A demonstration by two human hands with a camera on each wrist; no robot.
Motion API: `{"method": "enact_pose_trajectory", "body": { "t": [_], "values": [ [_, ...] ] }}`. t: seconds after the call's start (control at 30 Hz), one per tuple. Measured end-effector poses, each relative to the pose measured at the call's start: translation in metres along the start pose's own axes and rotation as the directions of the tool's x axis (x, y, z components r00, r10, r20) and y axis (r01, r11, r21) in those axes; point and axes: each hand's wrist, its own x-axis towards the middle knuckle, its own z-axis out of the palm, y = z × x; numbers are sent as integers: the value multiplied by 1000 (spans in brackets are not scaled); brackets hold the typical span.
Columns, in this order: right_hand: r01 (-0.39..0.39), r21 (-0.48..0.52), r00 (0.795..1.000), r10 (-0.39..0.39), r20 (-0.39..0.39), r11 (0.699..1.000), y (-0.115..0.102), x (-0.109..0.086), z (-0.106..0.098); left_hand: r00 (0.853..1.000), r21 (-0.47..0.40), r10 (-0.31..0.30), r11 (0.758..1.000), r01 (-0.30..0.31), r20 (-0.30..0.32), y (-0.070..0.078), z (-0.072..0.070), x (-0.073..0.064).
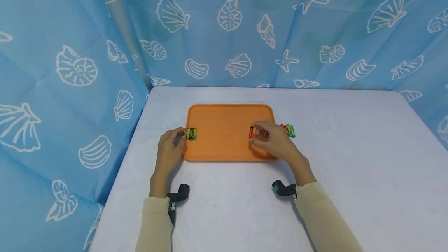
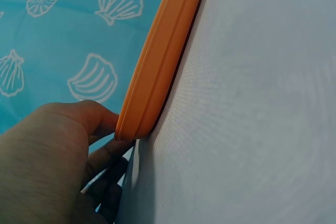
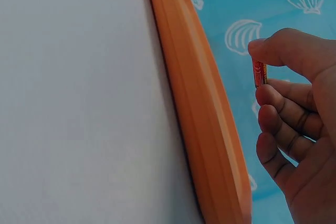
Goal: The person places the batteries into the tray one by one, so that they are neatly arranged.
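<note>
An orange tray (image 1: 224,133) lies on the white-covered table. My left hand (image 1: 169,151) grips its left rim, thumb and fingers bent about the edge; the tray's side (image 2: 157,61) shows in the left wrist view. Just inside that rim, a few small green and red batteries (image 1: 191,133) stand side by side. Over the tray's right part, my right hand (image 1: 274,140) pinches a red battery (image 3: 259,73) between thumb and fingertips, held above the tray. Its other fingers are bent and hold nothing visible.
Several more red and green batteries (image 1: 289,130) lie in a row to the right of the tray, partly hidden by the right hand. A blue curtain (image 1: 210,30) with white shell prints hangs behind and to the left of the table (image 1: 350,158).
</note>
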Motion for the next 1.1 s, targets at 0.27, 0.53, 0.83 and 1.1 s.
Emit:
{"method": "enact_pose_trajectory", "body": {
  "t": [0.27, 0.53, 0.83, 1.1],
  "values": [
    [39, 16, 999, -39, 8, 999, -11, 9, 14, 1000, 1, 2, 1000, -2, 2, 0, -1, 0],
    [94, 20, 995, -95, 11, 995, -19, 18, 30, 1000, -4, 1, 1000, -1, 1, -1, -1, 1],
    [85, 40, 995, -87, 40, 996, -32, 27, 46, 1000, -15, 4, 1000, -4, -4, -2, 0, 2],
    [92, 60, 993, -96, 69, 994, -42, 37, 59, 1000, -7, -6, 1000, 6, -6, -1, -1, 2]
  ]
}}
